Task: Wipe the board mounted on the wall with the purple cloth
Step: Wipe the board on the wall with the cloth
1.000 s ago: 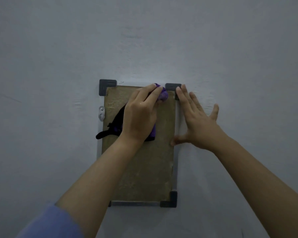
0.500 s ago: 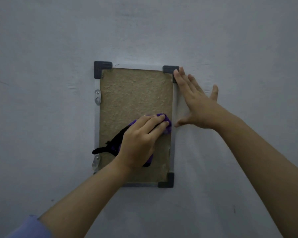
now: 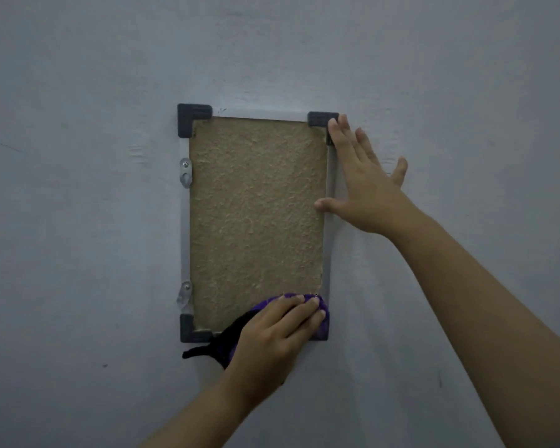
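Note:
A tan, rough-surfaced board (image 3: 256,208) in a grey frame with dark corner caps hangs upright on the wall. My left hand (image 3: 272,341) presses the purple cloth (image 3: 322,313) against the board's lower right corner; a black part of the cloth trails out to the left below the frame. Most of the cloth is hidden under that hand. My right hand (image 3: 366,185) lies flat with fingers spread on the wall against the board's right edge, fingertips at the top right corner cap and thumb touching the frame.
The board sits on a plain pale grey wall (image 3: 78,221). Two small metal brackets (image 3: 185,174) fix the frame's left side, one upper and one lower. Nothing else stands near the board.
My left hand has slid the cloth down the board's right side, from the top right corner to the bottom right corner. My right hand has stayed at the right edge.

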`<state>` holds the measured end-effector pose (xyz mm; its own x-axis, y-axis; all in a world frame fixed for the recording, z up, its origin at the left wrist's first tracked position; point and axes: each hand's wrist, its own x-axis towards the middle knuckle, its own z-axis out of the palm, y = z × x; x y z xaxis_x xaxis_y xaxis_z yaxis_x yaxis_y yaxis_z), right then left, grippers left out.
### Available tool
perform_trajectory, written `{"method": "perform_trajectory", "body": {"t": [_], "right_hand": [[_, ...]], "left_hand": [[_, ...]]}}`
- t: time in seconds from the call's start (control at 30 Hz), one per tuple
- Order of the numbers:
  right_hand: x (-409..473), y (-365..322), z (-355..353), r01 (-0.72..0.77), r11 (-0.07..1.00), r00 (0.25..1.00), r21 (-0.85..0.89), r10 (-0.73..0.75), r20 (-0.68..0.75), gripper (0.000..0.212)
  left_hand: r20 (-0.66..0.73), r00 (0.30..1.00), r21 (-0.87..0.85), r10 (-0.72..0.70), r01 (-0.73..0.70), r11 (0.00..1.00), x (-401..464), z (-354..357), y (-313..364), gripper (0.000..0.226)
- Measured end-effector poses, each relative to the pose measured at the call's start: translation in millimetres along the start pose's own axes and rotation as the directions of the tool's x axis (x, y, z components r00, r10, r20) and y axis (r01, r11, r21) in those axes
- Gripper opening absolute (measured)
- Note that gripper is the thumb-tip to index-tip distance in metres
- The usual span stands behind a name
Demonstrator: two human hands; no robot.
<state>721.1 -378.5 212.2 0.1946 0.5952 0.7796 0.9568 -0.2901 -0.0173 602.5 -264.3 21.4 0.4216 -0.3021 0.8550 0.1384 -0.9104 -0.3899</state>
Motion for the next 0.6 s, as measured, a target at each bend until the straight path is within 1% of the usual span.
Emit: {"method": "perform_trajectory", "body": {"t": [0.1,0.13,0.27,0.33,0.4,0.47,0.5,0.53,0.6], "right_hand": [[-0.7,-2.3,-1.6,-0.021,0.999,1.0,0.026,0.021,0.008,0.106],[-1.1,-2.6,-2.0,-0.022,0.999,1.0,0.036,0.022,0.007,0.107],[-1.5,-4.2,-3.7,-0.032,0.998,0.999,0.056,0.032,0.015,0.108],[-1.1,-4.4,-3.1,-0.038,0.997,0.999,0.064,0.037,0.017,0.108],[-1.0,-4.7,-2.4,-0.041,0.996,0.999,0.08,0.04,0.017,0.108],[-0.9,-4.5,-2.1,-0.043,0.996,0.999,0.084,0.042,0.012,0.108],[-1.1,-4.4,-2.1,-0.043,0.996,0.999,0.083,0.043,0.01,0.108],[-1.3,-4.3,-2.3,-0.043,0.996,0.999,0.083,0.043,0.009,0.108],[-1.2,-3.7,-2.0,-0.044,0.996,0.999,0.084,0.044,0.003,0.108]], "left_hand": [[0.029,1.0,-0.019,-0.002,0.003,1.0,-1.5,-3.0,-1.0,0.028],[0.052,0.999,-0.021,0.015,-0.014,1.0,-1.8,-6.6,-2.1,0.028],[0.163,0.974,0.012,0.155,-0.159,0.987,-14.7,-28.1,-12.9,0.027],[0.141,0.978,0.05,0.155,-0.163,0.985,-17.1,-43.0,-18.8,0.026],[0.047,0.993,0.105,0.104,-0.109,0.988,-3.8,-53.8,-24.8,0.028],[-0.063,0.998,0.139,0.022,-0.013,0.99,18.3,-55.1,-28.8,0.03],[-0.097,0.995,0.145,-0.023,0.037,0.989,26.7,-50.2,-29.6,0.029],[-0.109,0.992,0.149,-0.061,0.077,0.986,32.1,-43.7,-28.2,0.027],[-0.086,0.991,0.147,-0.099,0.111,0.983,30.5,-27.0,-22.7,0.03]]}}
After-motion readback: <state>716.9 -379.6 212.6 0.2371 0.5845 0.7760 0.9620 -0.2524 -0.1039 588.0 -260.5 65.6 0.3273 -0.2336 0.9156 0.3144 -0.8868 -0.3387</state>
